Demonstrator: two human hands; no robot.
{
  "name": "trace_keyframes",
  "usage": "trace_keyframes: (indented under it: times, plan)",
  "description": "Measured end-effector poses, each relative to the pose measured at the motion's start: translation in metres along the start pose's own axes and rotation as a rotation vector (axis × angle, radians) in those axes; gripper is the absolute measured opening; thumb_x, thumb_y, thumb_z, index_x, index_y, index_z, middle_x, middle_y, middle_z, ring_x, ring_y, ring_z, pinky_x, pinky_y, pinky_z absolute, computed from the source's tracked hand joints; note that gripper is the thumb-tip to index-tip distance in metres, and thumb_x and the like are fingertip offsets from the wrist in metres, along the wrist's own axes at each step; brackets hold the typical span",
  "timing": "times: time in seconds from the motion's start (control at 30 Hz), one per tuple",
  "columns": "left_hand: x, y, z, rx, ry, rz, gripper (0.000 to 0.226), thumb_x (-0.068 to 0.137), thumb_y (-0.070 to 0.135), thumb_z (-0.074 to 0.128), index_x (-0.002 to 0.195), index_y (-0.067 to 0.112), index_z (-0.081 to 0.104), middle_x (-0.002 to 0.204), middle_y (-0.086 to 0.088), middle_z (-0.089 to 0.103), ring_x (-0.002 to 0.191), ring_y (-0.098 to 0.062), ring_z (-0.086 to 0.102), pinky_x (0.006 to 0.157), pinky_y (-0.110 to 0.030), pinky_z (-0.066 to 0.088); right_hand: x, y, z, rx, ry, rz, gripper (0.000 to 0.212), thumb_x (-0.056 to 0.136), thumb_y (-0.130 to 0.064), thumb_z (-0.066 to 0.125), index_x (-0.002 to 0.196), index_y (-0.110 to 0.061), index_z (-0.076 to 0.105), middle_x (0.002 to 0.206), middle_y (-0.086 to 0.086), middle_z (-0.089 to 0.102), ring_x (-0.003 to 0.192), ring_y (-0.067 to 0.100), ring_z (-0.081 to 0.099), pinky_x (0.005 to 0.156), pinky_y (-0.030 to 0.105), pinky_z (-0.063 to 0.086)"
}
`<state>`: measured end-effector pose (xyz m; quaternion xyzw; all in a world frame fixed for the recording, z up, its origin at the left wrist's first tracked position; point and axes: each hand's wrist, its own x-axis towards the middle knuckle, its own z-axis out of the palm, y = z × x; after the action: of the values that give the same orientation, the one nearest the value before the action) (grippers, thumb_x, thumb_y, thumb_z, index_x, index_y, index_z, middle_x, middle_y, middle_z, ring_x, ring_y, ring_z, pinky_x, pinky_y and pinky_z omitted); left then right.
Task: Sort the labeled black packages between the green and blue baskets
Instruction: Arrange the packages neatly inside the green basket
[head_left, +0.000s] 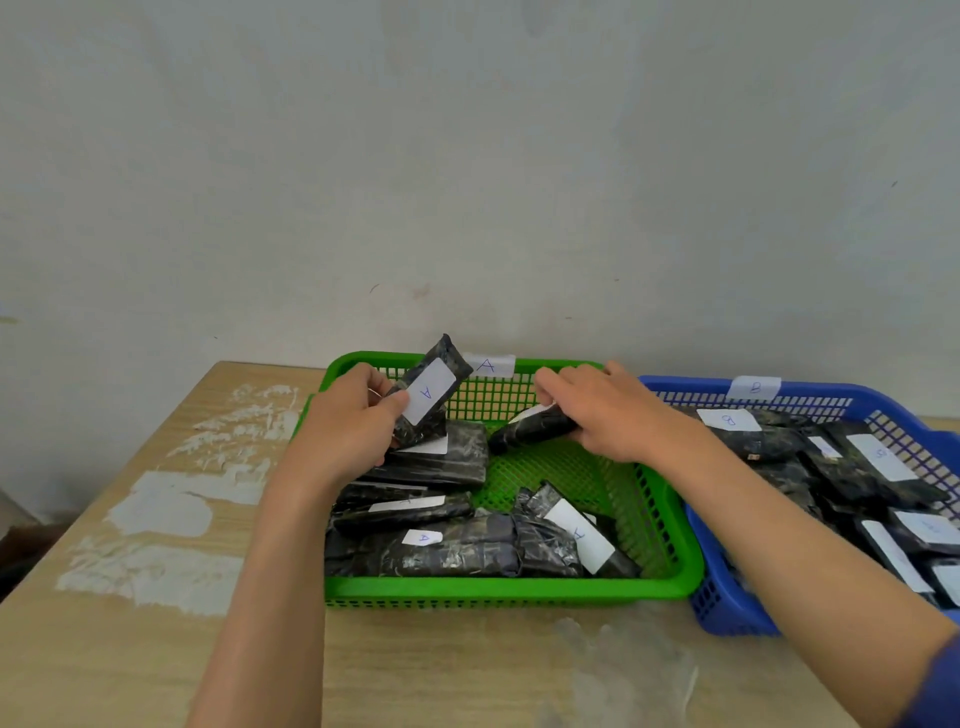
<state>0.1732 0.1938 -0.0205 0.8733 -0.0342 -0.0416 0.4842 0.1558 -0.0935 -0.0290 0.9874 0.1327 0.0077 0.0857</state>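
A green basket (498, 587) tagged "A" stands in the middle of the table, with several black packages (457, 551) bearing white "A" labels lying in it. Over its far left corner my left hand (348, 426) grips an upright black package (431, 395) with its "A" label facing me. My right hand (608, 410) holds another black package (530, 428) above the basket's far middle; its label is turned away. To the right, touching the green one, a blue basket (727, 608) tagged "B" holds several "B" packages (852, 467).
The baskets sit on a worn wooden table (156, 519) with white scuffed patches at the left. A plain wall (467, 182) rises right behind the baskets. The table's left edge drops off to a dark floor.
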Motion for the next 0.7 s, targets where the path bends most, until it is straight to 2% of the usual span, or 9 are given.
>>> trace_keyframes:
  times: [0.1, 0.17, 0.27, 0.33, 0.43, 0.5, 0.57, 0.63, 0.7]
  plan:
    - [0.000, -0.001, 0.000, 0.030, -0.019, -0.001, 0.011, 0.102, 0.030, 0.056, 0.095, 0.021, 0.056, 0.098, 0.002, 0.068, 0.080, -0.029, 0.072, 0.071, -0.046, 0.061, -0.004, 0.006, -0.004, -0.042, -0.211, 0.005, 0.065, 0.076, -0.077, 0.065, 0.120, -0.037, 0.037, 0.102, -0.011, 0.056, 0.098, 0.017, 0.052, 0.092, 0.043, 0.035]
    - [0.002, -0.003, 0.000, 0.044, -0.033, -0.005, 0.011, 0.102, 0.028, 0.056, 0.096, 0.019, 0.056, 0.100, 0.001, 0.068, 0.078, -0.025, 0.073, 0.062, -0.040, 0.062, -0.007, 0.001, -0.002, -0.004, -0.290, 0.003, 0.069, 0.074, -0.088, 0.053, 0.117, -0.036, 0.038, 0.091, -0.012, 0.059, 0.088, 0.017, 0.056, 0.091, 0.044, 0.032]
    - [0.002, -0.006, 0.002, 0.036, -0.133, -0.058, 0.012, 0.103, 0.025, 0.055, 0.100, 0.014, 0.055, 0.103, -0.002, 0.067, 0.066, -0.019, 0.076, 0.058, -0.032, 0.059, -0.006, -0.008, 0.002, 0.050, -0.280, -0.021, 0.053, 0.085, -0.067, 0.065, 0.112, -0.033, 0.034, 0.087, -0.007, 0.058, 0.085, 0.023, 0.055, 0.085, 0.043, 0.033]
    - [0.001, -0.007, 0.004, 0.016, -0.221, -0.102, 0.014, 0.105, 0.025, 0.053, 0.104, 0.011, 0.052, 0.106, -0.004, 0.067, 0.067, -0.022, 0.078, 0.068, -0.038, 0.061, -0.002, -0.012, 0.001, 0.100, -0.284, -0.043, 0.050, 0.088, -0.045, 0.073, 0.120, -0.030, 0.038, 0.106, 0.000, 0.059, 0.097, 0.025, 0.053, 0.083, 0.043, 0.038]
    - [0.001, -0.007, 0.004, 0.073, -0.265, -0.072, 0.016, 0.105, 0.027, 0.051, 0.103, 0.012, 0.052, 0.104, -0.008, 0.066, 0.075, -0.022, 0.073, 0.077, -0.041, 0.062, 0.001, -0.015, 0.001, 0.153, -0.261, -0.051, 0.048, 0.094, -0.023, 0.069, 0.132, -0.028, 0.041, 0.131, 0.003, 0.052, 0.118, 0.027, 0.051, 0.085, 0.042, 0.046]
    - [0.000, -0.006, 0.004, 0.131, -0.282, -0.041, 0.016, 0.105, 0.029, 0.050, 0.101, 0.014, 0.053, 0.101, -0.008, 0.064, 0.077, -0.019, 0.063, 0.082, -0.044, 0.062, 0.003, -0.017, 0.004, 0.064, -0.211, -0.042, 0.048, 0.095, -0.023, 0.068, 0.135, -0.027, 0.042, 0.133, 0.004, 0.051, 0.122, 0.029, 0.052, 0.082, 0.040, 0.047]
    - [-0.001, -0.006, 0.004, 0.146, -0.295, -0.023, 0.016, 0.105, 0.030, 0.050, 0.100, 0.016, 0.053, 0.097, -0.009, 0.063, 0.076, -0.020, 0.058, 0.085, -0.048, 0.061, 0.003, -0.019, 0.004, -0.005, -0.112, -0.036, 0.051, 0.094, -0.031, 0.068, 0.138, -0.028, 0.044, 0.136, 0.004, 0.052, 0.126, 0.028, 0.052, 0.091, 0.042, 0.047]
    - [-0.001, -0.005, 0.005, 0.150, -0.300, 0.017, 0.014, 0.105, 0.031, 0.051, 0.098, 0.019, 0.054, 0.096, -0.011, 0.066, 0.078, -0.025, 0.059, 0.089, -0.052, 0.058, -0.001, -0.021, -0.002, 0.171, 0.046, -0.001, 0.061, 0.090, -0.041, 0.070, 0.144, -0.035, 0.042, 0.147, -0.003, 0.049, 0.134, 0.023, 0.048, 0.105, 0.043, 0.043]
    - [-0.003, -0.003, 0.005, 0.134, -0.280, 0.087, 0.013, 0.104, 0.033, 0.053, 0.095, 0.023, 0.055, 0.091, -0.008, 0.069, 0.080, -0.025, 0.061, 0.089, -0.053, 0.055, -0.007, -0.030, -0.012, 0.449, 0.187, -0.033, 0.072, 0.083, -0.053, 0.075, 0.145, -0.043, 0.040, 0.154, -0.013, 0.045, 0.139, 0.014, 0.043, 0.110, 0.039, 0.039]
